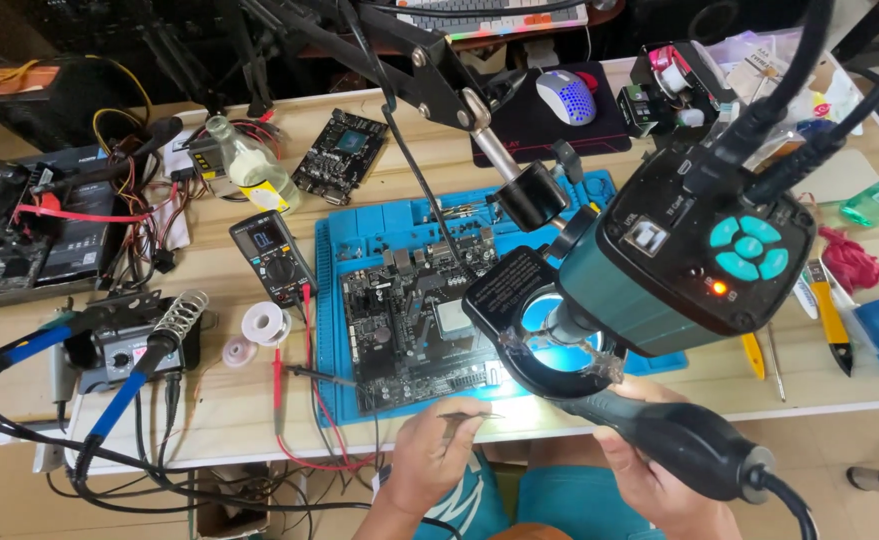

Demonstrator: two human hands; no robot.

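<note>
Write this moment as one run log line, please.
left hand: holds thin metal tweezers | right hand: grips black handheld tool | dark green circuit board: on blue mat

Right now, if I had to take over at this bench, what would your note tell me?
Left hand: fingers pinch thin tweezers, tips at the near edge of the circuit board.
Right hand: wrapped round a thick black corded tool, aimed toward the lit spot under the microscope camera.
The board lies on the blue mat. Multimeter and solder spool sit to its left.
Done: board placed, light on. What has been reworked cannot be told.
</note>
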